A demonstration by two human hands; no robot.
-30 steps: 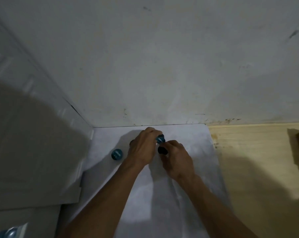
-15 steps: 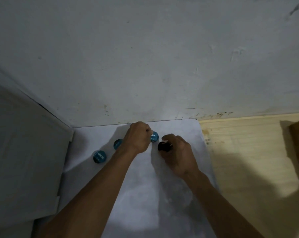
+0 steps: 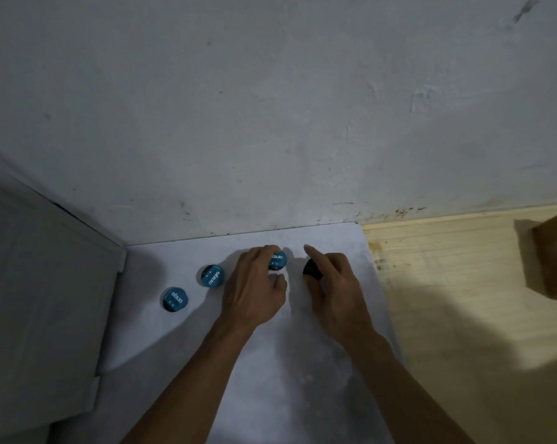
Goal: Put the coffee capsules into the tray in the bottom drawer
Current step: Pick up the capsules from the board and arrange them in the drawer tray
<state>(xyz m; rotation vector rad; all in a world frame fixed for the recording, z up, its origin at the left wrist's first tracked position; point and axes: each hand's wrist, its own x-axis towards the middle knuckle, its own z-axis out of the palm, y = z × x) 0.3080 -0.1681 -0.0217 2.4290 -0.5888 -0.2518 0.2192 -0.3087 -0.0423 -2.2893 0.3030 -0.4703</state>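
your left hand (image 3: 254, 290) grasps a blue capsule (image 3: 277, 260) at its fingertips. your right hand (image 3: 333, 283) closes on a dark capsule (image 3: 312, 271), forefinger extended. two more blue capsules (image 3: 212, 276) lie on the white sheet (image 3: 270, 363) left of your left hand.

capsule (image 3: 277, 260): half hidden under left hand (image 3: 254, 290) | dark capsule (image 3: 312, 271): mostly behind right hand (image 3: 336, 288) | brown object (image 3: 555, 251): cut by right edge, unidentifiable

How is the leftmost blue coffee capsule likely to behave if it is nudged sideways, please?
The leftmost blue capsule rests lid-up and squat on the white surface, so it should probably slide, not tip. It looks small, likely light. If knocked onto its round side, it may roll.
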